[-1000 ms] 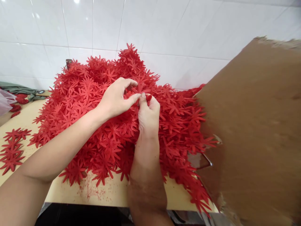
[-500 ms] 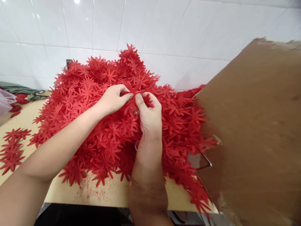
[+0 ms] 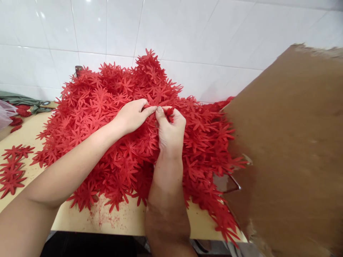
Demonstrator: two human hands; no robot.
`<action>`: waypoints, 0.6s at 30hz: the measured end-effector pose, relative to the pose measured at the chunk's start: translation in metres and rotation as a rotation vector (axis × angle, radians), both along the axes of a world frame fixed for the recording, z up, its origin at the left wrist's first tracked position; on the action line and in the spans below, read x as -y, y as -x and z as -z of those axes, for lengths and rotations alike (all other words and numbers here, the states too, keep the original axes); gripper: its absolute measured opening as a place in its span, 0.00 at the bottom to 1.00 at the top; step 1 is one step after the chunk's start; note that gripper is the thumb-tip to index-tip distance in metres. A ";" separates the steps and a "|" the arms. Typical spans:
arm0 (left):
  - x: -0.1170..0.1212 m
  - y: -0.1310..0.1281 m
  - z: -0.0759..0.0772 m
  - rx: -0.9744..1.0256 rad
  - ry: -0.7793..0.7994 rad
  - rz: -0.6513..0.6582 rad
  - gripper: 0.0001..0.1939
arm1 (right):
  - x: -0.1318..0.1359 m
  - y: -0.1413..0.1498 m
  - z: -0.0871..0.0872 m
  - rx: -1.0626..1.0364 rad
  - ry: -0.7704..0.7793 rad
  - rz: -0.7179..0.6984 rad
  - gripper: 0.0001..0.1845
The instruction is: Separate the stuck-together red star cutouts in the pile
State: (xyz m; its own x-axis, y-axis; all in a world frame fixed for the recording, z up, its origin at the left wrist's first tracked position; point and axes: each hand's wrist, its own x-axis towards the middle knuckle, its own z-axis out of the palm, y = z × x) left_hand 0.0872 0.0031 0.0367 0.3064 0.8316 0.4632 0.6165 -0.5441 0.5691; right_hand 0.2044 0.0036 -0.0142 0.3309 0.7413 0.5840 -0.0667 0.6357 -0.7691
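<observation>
Above the middle of the red flower-cutout pile [image 3: 96, 101], I had the left hand [image 3: 131, 116] pinching a red petal [image 3: 148, 106] between thumb and finger, its long axis running left-right; the right hand [image 3: 172, 129] clamped a red petal bundle [image 3: 169, 113], pointing unclear.

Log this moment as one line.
left hand: fingertips at right hand's thumb, grip unclear | right hand: curled around red pieces | surroundings: red cutout pile on tabletop; cardboard at right
</observation>
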 end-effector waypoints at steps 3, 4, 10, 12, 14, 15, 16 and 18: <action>0.001 0.002 0.002 0.137 -0.019 0.028 0.09 | 0.001 0.000 -0.001 -0.027 -0.019 0.042 0.18; 0.002 0.003 0.003 0.181 -0.020 0.046 0.09 | 0.002 0.001 -0.002 -0.031 -0.022 0.045 0.19; 0.002 0.002 0.000 0.304 0.046 0.239 0.06 | 0.003 0.007 -0.001 -0.016 -0.001 -0.055 0.23; 0.002 0.002 -0.001 0.381 0.061 0.209 0.07 | 0.005 0.006 -0.001 -0.028 0.033 -0.118 0.23; 0.001 0.004 -0.002 0.444 0.114 0.179 0.11 | 0.005 0.004 -0.002 -0.068 0.062 -0.164 0.22; 0.001 0.005 -0.002 0.458 0.148 0.168 0.12 | 0.006 0.002 -0.002 -0.096 0.073 -0.180 0.21; 0.002 0.006 -0.002 0.466 0.179 0.160 0.14 | 0.006 0.001 -0.002 -0.120 0.082 -0.192 0.20; 0.003 0.007 -0.002 0.478 0.223 0.142 0.17 | 0.007 -0.001 -0.003 -0.142 0.096 -0.208 0.19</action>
